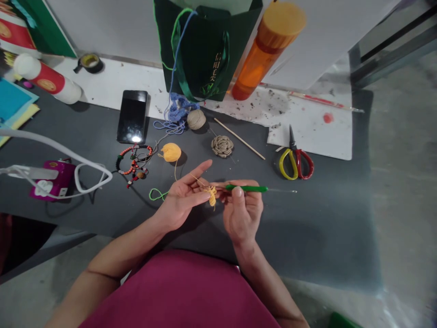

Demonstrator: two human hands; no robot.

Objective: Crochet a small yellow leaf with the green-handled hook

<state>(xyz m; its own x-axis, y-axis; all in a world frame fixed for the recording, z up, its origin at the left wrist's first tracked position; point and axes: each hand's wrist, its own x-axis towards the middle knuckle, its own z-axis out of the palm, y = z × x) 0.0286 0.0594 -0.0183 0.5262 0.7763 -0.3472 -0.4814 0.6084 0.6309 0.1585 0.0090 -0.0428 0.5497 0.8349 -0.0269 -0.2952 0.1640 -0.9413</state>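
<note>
Magenta cloth (184,291) is covering the person on the near side of the left hand (179,200) and the right hand (242,212). The left hand is pinching a small yellow crochet piece (212,197) between thumb and fingers, one finger stretching away. The right hand is gripping a green-handled hook (251,188) between thumb and fingers, just beside that piece, a thin metal shaft pointing rightward out of the grip. A green yarn loop (156,195) is lying just left of the left hand. Beyond that hand, a yellow yarn ball (171,152) is resting, its strand running to the hand, with a beaded bracelet (131,161) farther left. Beyond the right hand, scissors (296,161) are lying to its right, while a coiled beige rosette (222,146) and a thin stick (241,139) are lying ahead of it. Farther off, past the left hand, a phone (132,114), a beige yarn ball (196,119) and blue yarn (180,108) are resting. Farthest from both hands, a dark green bag (201,54) is standing beside an orange bottle (259,57).
</note>
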